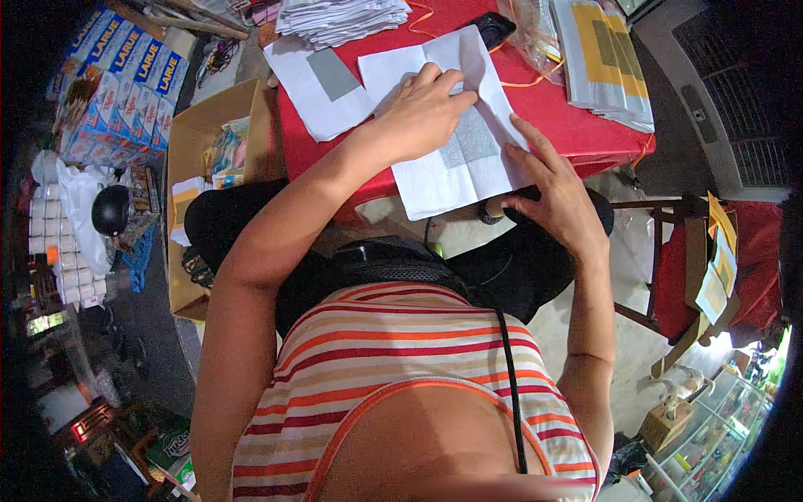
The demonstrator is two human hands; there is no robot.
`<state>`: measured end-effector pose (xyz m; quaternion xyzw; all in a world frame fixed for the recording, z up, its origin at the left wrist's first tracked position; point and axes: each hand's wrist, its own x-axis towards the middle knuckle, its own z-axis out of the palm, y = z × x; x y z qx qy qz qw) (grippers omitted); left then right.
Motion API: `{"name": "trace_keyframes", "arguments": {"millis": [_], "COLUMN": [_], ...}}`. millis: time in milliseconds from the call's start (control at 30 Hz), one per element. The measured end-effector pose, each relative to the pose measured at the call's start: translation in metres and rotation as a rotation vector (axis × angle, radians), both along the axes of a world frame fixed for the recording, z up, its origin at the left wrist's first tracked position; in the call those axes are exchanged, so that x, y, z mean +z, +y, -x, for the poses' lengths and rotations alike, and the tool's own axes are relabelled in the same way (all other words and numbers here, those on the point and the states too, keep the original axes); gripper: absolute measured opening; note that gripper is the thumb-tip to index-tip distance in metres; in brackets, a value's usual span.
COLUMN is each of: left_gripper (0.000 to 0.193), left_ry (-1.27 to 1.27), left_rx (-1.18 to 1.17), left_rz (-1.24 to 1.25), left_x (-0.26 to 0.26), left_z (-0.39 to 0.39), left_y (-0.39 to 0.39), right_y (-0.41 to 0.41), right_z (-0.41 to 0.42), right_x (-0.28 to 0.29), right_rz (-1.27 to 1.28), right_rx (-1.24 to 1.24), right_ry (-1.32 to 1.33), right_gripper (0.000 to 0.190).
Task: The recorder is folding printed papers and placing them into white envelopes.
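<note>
A creased white paper sheet (433,182) with a grey rectangle lies on the red table, its near end overhanging the edge. My left hand (433,106) rests on top of it, fingers bent; whether they pinch the paper is unclear. Along the sheet's right edge is my right hand (552,188), fingers spread and fingertips touching the paper. To the left, a second white sheet (326,119) with a grey patch lies partly under a stack of white papers (342,22).
The red table (552,119) also bears folded papers with yellow panels (605,63), orange string (533,81) and a black object (492,30). A cardboard box (251,119) with papers stands left. At right are a chair (671,270) and a small animal (680,383).
</note>
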<state>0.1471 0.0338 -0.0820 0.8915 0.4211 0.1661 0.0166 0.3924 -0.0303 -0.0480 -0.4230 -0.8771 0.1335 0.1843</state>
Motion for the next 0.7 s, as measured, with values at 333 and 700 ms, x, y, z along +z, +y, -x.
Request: {"name": "trace_keyframes", "arguments": {"millis": [333,700], "left_gripper": [0.040,0.047], "left_ry": [0.027,-0.034], "left_rx": [-0.052,-0.147], "left_rz": [-0.073,0.089], "left_x": [0.002,0.006], "left_z": [-0.007,0.002], "left_y": [0.003,0.012], "right_y": [0.012,0.031], "right_z": [-0.011,-0.021], "right_x": [-0.006,0.003], "right_rz": [-0.399,-0.065], "right_rx": [0.139,0.212], "right_ry": [-0.366,-0.090], "right_gripper": [0.036,0.035]}}
